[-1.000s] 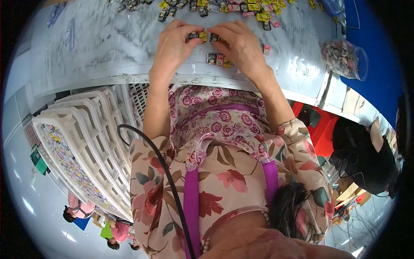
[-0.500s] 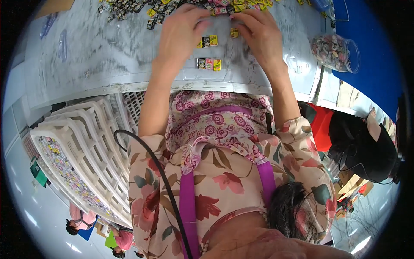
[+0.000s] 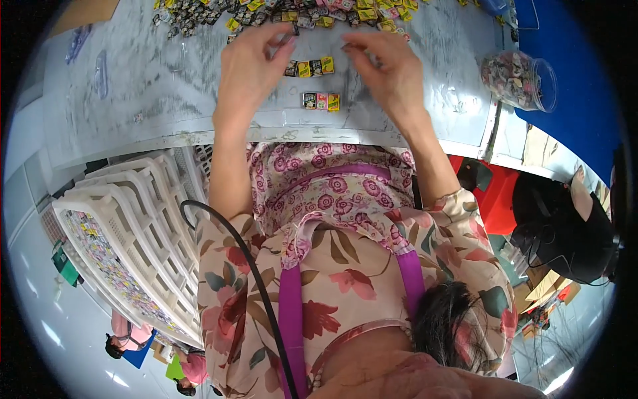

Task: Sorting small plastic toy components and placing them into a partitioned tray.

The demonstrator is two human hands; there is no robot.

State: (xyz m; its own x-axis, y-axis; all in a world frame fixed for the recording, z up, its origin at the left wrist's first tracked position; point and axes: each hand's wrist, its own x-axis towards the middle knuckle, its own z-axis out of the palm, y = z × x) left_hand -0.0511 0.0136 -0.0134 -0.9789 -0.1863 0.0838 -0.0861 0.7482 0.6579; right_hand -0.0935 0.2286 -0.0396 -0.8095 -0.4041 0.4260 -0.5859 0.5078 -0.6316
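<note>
Between the thumb and finger of my left hand (image 3: pixel 249 70) is a small dark rectangular piece (image 3: pixel 295 29). My right hand (image 3: pixel 389 70) also pinches a small dark piece (image 3: pixel 345 46), mostly covered by the fingertips. On the table between the hands lies a row of several small black and yellow printed pieces (image 3: pixel 310 67), its left end close to my left hand. Nearer the table edge sits a second row of three pieces (image 3: pixel 321 101), black, pink and yellow. Beyond my fingers spreads a loose pile of similar pieces (image 3: pixel 319 14).
A clear plastic jar (image 3: pixel 515 80) of small pieces lies on its side at the right, by a blue surface (image 3: pixel 571 80). Stacked white plastic baskets (image 3: pixel 126 239) stand at the lower left. A black bag (image 3: pixel 561 226) is at the right below the table (image 3: pixel 173 100).
My left hand has shifted left and slightly down, uncovering part of the pile. The right hand has dropped slightly leftward. The lone yellow piece beside it no longer shows there.
</note>
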